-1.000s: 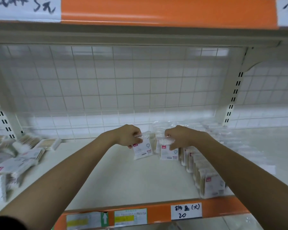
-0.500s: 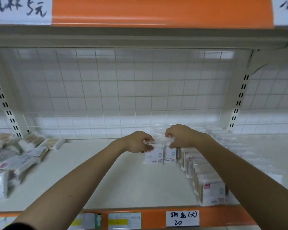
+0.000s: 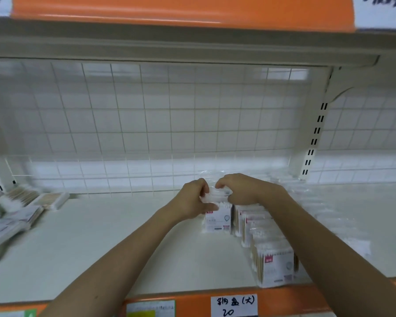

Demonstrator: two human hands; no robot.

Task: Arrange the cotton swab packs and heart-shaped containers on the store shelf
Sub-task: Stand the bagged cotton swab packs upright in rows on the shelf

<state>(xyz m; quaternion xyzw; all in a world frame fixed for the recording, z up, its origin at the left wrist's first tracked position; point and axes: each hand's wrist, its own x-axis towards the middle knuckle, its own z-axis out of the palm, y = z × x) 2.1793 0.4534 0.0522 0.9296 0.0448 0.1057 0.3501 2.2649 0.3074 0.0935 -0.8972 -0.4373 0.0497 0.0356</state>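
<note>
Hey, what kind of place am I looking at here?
Most likely a shop aisle: a white metal display shelf with an orange price strip, a handwritten white price label, and upright clear packs of cotton swabs lined up in a row.

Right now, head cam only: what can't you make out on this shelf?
- Top of the held swab pack: covered by left hand and right hand; one pack or two, can't tell.
- Loose packs at left: motion-blurred, cut by the frame edge; count unclear.
- Upright row: right forearm hides its far side.
- Clear packs behind that arm: washed out.
- Heart-shaped containers: none identifiable.
- Top labels: cropped, blurred.
</note>
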